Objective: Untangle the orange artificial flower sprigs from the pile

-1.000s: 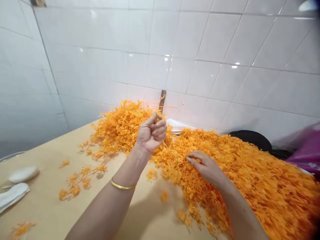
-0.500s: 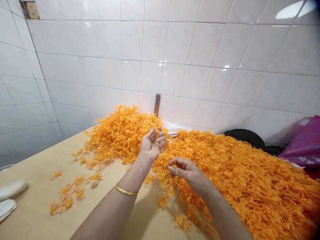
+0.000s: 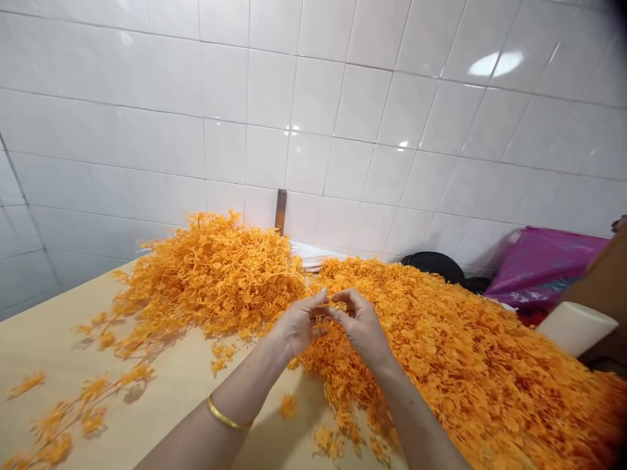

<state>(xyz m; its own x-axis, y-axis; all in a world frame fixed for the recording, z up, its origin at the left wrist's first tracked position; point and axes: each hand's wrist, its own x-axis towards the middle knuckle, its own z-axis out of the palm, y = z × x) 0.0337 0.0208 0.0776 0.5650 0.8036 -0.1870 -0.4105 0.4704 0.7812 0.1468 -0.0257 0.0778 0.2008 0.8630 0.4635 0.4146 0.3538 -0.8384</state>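
Orange artificial flower pieces with thin curled petals lie in two heaps, a left heap [image 3: 210, 267] and a larger right heap [image 3: 455, 339]. My left hand [image 3: 296, 326], a gold bangle on its wrist, is closed with its fingers curled around a bit of orange flower stem. Against it, my right hand [image 3: 363, 329] pinches an orange flower piece [image 3: 339, 305] between thumb and fingers. Both hands meet over the near edge of the right heap. What lies within the left palm is partly hidden.
Flower sprigs [image 3: 73, 418] lie loose on the tan table [image 3: 196, 378]. Behind the heaps are a metal strip [image 3: 281, 212] on the tiled wall, black discs [image 3: 434, 264] and a purple bag [image 3: 543, 264]. At right stands a white roll [image 3: 575, 326].
My hands have come together, the right one rising and the left one lowering a little. The view has turned right, bringing the white roll into sight.
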